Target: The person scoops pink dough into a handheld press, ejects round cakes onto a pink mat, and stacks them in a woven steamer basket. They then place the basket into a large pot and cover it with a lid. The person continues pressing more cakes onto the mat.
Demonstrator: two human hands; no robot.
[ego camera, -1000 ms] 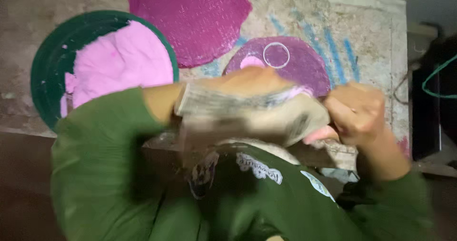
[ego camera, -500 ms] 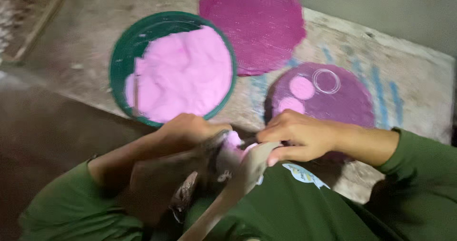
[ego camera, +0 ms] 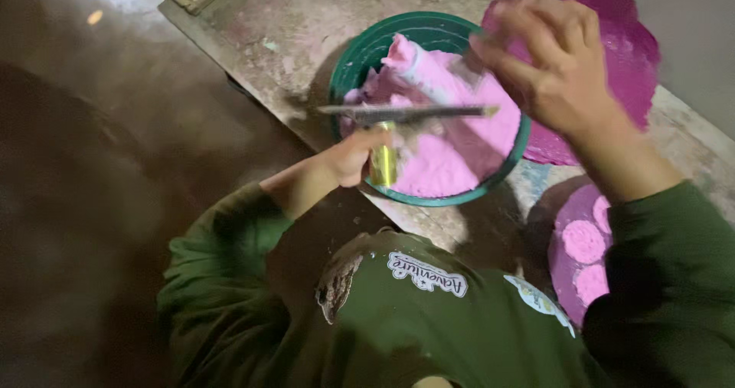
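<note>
Grey concrete counter (ego camera: 291, 28), stained, carries everything. Dark magenta round textured mat (ego camera: 628, 58) at upper right, partly behind right hand. Green round plastic basin (ego camera: 360, 51) full of pale pink dough-like mass (ego camera: 452, 150), between both hands. Second magenta round disc with pale pink circles (ego camera: 582, 242) lower right, beside green sleeve. Right hand (ego camera: 551, 58) raised over basin, fingers curled; blurred, cannot tell what it grips. Left hand (ego camera: 356, 154) closed around yellowish handle of long flat dark blade (ego camera: 406, 112), blade lying across basin above mass.
</note>
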